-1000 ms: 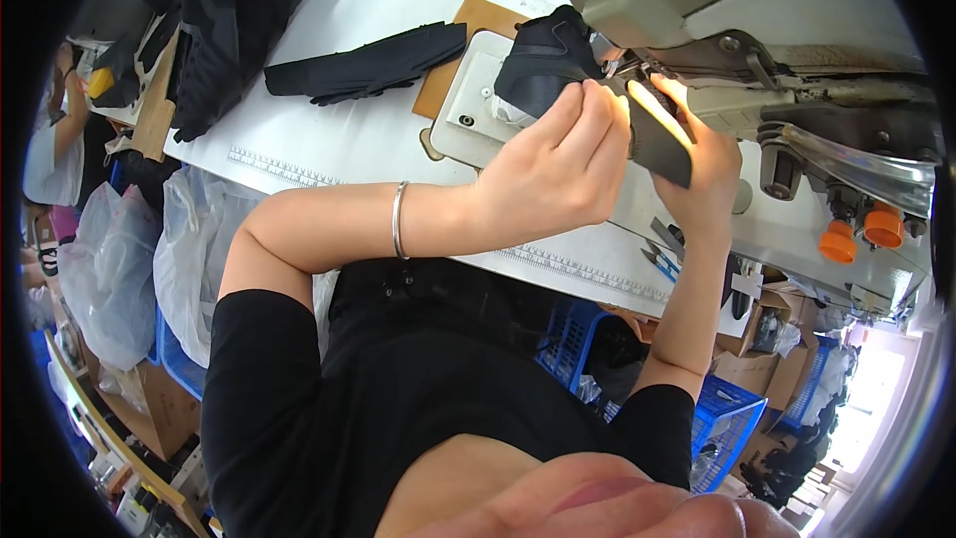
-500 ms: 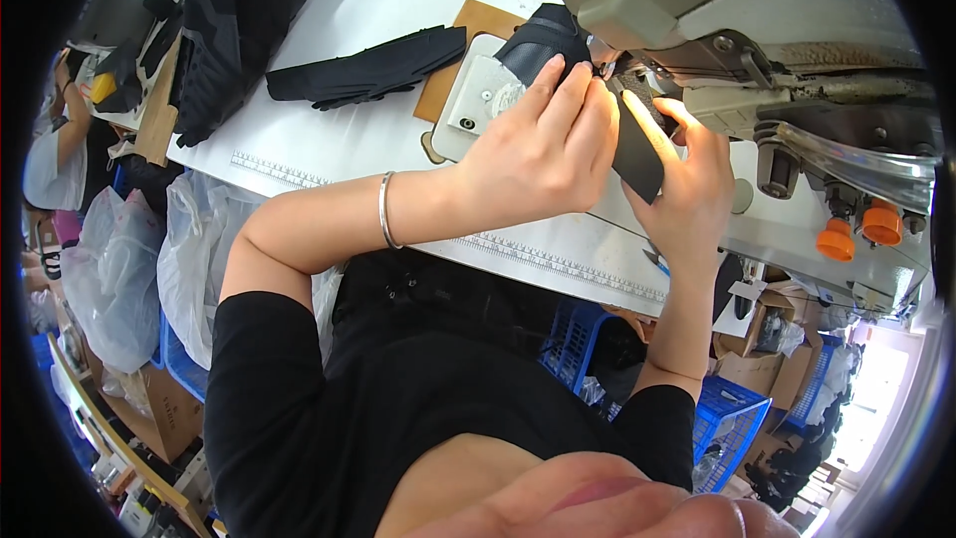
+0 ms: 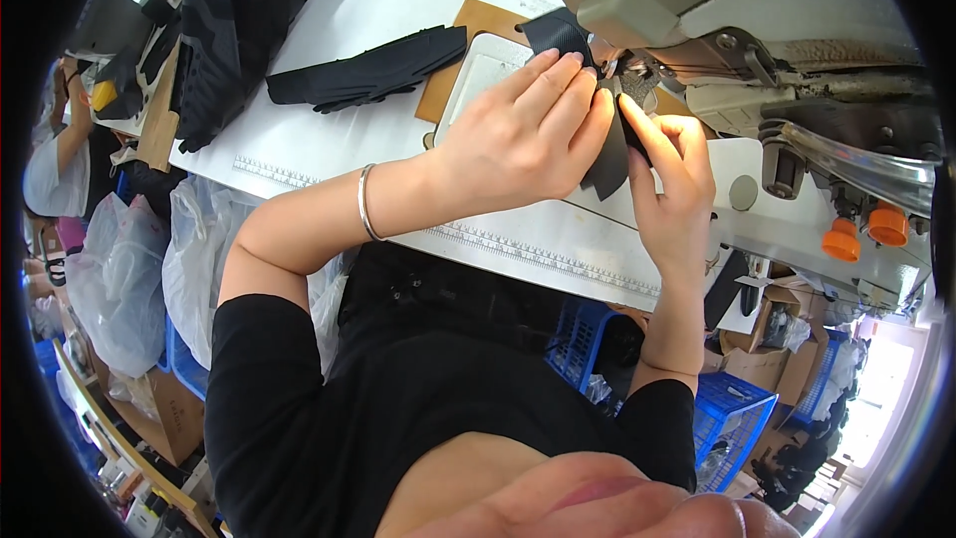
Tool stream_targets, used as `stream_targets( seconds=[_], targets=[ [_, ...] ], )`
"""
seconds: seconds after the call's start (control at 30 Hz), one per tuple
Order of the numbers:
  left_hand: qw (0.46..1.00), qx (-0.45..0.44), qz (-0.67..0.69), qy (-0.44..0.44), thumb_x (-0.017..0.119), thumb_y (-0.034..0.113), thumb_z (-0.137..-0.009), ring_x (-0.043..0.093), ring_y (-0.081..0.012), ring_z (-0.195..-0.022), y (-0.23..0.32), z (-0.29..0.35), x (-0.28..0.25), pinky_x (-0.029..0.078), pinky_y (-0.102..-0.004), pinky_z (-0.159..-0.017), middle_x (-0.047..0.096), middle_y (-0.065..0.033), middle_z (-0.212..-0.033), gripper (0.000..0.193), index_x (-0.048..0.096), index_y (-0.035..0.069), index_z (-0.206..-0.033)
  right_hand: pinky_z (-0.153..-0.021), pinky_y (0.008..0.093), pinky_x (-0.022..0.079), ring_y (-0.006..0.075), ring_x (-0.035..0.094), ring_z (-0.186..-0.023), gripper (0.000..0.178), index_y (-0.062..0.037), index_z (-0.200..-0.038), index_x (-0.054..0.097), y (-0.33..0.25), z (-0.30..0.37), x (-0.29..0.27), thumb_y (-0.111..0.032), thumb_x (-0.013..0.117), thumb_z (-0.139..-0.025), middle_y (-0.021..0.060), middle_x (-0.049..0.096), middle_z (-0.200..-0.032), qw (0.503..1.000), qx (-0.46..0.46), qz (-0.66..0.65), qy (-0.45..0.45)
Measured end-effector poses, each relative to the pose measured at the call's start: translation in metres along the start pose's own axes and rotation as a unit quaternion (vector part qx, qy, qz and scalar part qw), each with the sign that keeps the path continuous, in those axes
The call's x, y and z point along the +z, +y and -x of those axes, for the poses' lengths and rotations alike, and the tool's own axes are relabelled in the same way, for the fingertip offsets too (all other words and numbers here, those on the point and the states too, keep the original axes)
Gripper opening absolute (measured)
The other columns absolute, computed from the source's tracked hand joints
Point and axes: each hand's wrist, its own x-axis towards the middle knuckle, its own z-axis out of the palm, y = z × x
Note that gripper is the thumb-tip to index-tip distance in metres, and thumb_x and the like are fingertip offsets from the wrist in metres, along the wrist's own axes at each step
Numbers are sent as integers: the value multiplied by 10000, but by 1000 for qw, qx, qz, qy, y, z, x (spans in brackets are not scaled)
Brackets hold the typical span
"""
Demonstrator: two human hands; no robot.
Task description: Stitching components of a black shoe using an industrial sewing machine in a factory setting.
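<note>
Black fabric piece [image 3: 605, 174], one: at the sewing machine [image 3: 637, 18], between your hands. Your left hand [image 3: 523, 134]: fingertips laid on the piece; whether pinching, cannot tell. Your right hand [image 3: 673, 179]: thumb and fingers gripping its right side. Black panels [image 3: 368, 72], stacked: farther left, on the white table [image 3: 334, 144].

Pretty cluttered in here, tbh. Has a white desk [image 3: 329, 12] with a ruler strip [image 3: 538, 258] along the near edge. Gets super bright at lower right, from a window or door [image 3: 881, 394] too blown out to tell. Packs blue plastic baskets [image 3: 570, 344] and cardboard boxes [image 3: 754, 369] in below desk level, plus whitish see-through bags [image 3: 118, 289] over on the left.
</note>
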Motion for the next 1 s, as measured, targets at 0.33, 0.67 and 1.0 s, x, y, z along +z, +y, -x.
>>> stream_targets(
  seconds=[0.33, 0.67, 1.0],
  targets=[
    [999, -30, 40, -15, 677, 72, -678, 706, -310, -1028, 0, 2, -8, 613, -410, -896, 687, -154, -1090, 347, 708, -36, -1007, -697, 330, 508, 208, 611, -715, 454, -102, -1345, 678, -18, 2, 14, -58, 747, -899, 96, 660, -849, 989, 70, -129, 35],
    [989, -16, 140, 34, 702, 25, -682, 732, -311, -1024, -21, 7, 1, 629, -410, -894, 731, -129, -1022, 321, 733, -30, -997, -812, 292, 540, 146, 679, -880, 527, -42, -1353, 657, -11, 38, 43, -6, 794, -846, 84, 732, -1020, 939, 128, -309, 84],
    [945, -216, 244, 40, 815, 8, -732, 767, -281, -973, -14, 0, -1, 629, -384, -895, 777, -120, -954, 220, 762, 2, -945, -908, 299, 549, 187, 721, -1026, 495, -2, -1351, 625, -19, 54, 63, 9, 762, -876, 132, 729, -1228, 934, 96, -319, 129]
  ],
)
